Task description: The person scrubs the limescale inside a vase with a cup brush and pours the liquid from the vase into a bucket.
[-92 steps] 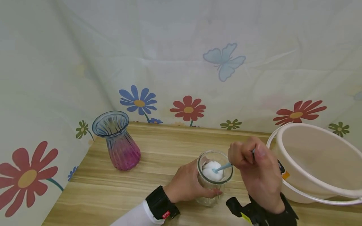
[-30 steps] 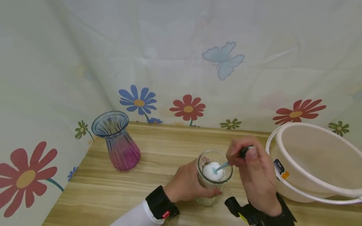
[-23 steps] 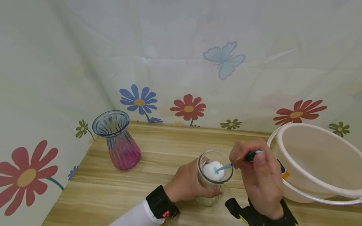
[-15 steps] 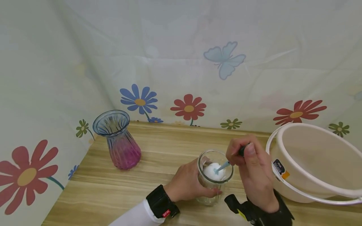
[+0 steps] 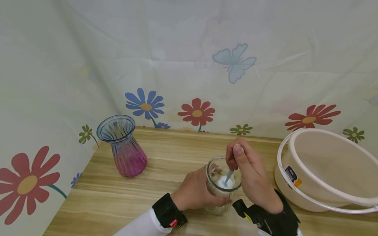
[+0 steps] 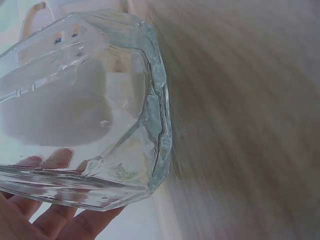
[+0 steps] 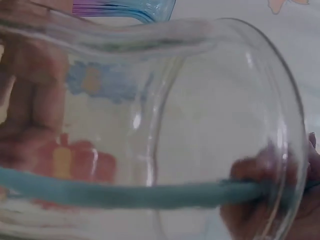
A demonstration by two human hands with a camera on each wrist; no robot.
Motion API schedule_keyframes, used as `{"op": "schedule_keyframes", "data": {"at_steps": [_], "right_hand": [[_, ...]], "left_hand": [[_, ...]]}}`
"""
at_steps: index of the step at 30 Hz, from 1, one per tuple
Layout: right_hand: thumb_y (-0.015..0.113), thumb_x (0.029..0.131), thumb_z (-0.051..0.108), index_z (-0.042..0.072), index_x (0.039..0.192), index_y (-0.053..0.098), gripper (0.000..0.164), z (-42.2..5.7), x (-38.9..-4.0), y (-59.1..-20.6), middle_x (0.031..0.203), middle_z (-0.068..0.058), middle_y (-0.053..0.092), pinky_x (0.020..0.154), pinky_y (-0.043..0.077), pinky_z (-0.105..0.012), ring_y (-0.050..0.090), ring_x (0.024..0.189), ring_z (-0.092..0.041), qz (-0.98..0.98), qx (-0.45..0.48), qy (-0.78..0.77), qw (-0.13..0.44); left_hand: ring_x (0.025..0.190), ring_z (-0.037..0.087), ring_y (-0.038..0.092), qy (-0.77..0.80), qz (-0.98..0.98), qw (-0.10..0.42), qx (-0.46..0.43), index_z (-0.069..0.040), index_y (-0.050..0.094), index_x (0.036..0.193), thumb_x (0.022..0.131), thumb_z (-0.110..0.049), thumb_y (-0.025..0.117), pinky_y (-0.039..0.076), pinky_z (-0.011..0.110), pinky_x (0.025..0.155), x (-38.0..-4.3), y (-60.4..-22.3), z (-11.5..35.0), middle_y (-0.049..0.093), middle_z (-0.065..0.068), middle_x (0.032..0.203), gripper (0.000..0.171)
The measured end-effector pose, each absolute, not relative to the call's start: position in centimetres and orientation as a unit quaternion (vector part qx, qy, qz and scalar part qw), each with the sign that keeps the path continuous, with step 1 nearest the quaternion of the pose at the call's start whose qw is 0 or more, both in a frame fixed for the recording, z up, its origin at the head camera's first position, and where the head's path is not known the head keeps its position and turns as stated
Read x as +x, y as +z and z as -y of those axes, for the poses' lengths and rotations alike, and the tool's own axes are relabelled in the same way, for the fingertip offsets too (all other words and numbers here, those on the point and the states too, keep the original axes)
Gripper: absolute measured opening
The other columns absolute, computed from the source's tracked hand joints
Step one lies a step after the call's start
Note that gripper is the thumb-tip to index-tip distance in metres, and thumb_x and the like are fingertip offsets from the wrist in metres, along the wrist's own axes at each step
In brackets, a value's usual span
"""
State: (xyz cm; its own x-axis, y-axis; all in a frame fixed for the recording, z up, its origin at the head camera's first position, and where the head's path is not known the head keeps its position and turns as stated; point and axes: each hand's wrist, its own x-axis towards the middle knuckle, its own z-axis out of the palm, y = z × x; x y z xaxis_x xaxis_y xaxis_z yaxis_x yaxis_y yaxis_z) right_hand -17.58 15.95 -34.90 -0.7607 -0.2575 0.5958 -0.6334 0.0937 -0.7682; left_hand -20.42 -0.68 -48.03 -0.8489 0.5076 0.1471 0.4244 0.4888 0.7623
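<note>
Within the curled fingers of the right hand a blue-stemmed tool is clamped, its long axis running down and slightly left to a white head inside the glass jar, below its rim. Lower, the fingers of the left hand wrap the jar's wall, with the right hand nearer its mouth

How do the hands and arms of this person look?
The left hand and right hand are bare. On the left are a white sleeve and a black wristband with a red label; on the right, a black band with a yellow mark and some white cloth beside it.
</note>
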Motion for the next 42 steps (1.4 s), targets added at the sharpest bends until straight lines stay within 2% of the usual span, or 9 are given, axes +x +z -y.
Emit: {"op": "schedule_keyframes", "data": {"at_steps": [8, 19, 25, 35, 42], "right_hand": [[0.031, 0.112, 0.004, 0.005, 0.091, 0.051, 0.029, -16.0, -18.6, -35.3, 0.072, -0.008, 0.044, 0.057, 0.039, -0.036, 0.043, 0.062, -0.020, 0.752, 0.300, 0.577, 0.108], [0.030, 0.113, 0.007, 0.004, 0.091, 0.049, 0.029, -16.2, -18.8, -35.3, 0.076, -0.009, 0.044, 0.059, 0.041, -0.035, 0.044, 0.065, -0.021, 0.749, 0.295, 0.587, 0.093], [0.021, 0.114, 0.013, 0.003, 0.094, 0.048, 0.035, -16.2, -18.8, -35.2, 0.081, -0.009, 0.048, 0.066, 0.042, -0.036, 0.048, 0.072, -0.022, 0.730, 0.310, 0.606, 0.059], [0.028, 0.113, 0.007, 0.007, 0.100, 0.054, 0.030, -16.5, -18.4, -35.0, 0.080, -0.004, 0.053, 0.071, 0.046, -0.033, 0.051, 0.073, -0.019, 0.743, 0.319, 0.588, 0.038], [0.027, 0.112, 0.002, 0.006, 0.103, 0.052, 0.027, -16.8, -17.4, -34.6, 0.081, -0.002, 0.050, 0.070, 0.045, -0.033, 0.049, 0.073, -0.018, 0.724, 0.331, 0.604, 0.037]], "left_hand": [[0.102, 0.001, 0.060, 0.413, -0.867, 0.037, 0.277, -0.030, 0.044, 0.145, 0.071, -0.074, 0.080, 0.051, 0.021, 0.082, -20.5, -48.1, 0.7, 0.063, -0.010, 0.127, 0.093], [0.103, 0.001, 0.060, 0.411, -0.867, 0.038, 0.280, -0.027, 0.045, 0.145, 0.072, -0.071, 0.082, 0.051, 0.021, 0.082, -20.5, -47.7, 0.8, 0.063, -0.010, 0.127, 0.093], [0.104, 0.002, 0.060, 0.420, -0.863, 0.048, 0.275, -0.030, 0.042, 0.147, 0.073, -0.071, 0.081, 0.051, 0.022, 0.084, -20.4, -47.6, 1.0, 0.062, -0.011, 0.127, 0.093], [0.103, 0.000, 0.060, 0.423, -0.863, 0.052, 0.271, -0.034, 0.040, 0.149, 0.072, -0.075, 0.080, 0.051, 0.022, 0.084, -20.4, -47.7, 0.9, 0.062, -0.013, 0.128, 0.096], [0.102, 0.000, 0.060, 0.432, -0.858, 0.060, 0.270, -0.035, 0.042, 0.144, 0.072, -0.072, 0.081, 0.051, 0.022, 0.083, -20.4, -47.8, 0.8, 0.063, -0.013, 0.125, 0.090]]}}
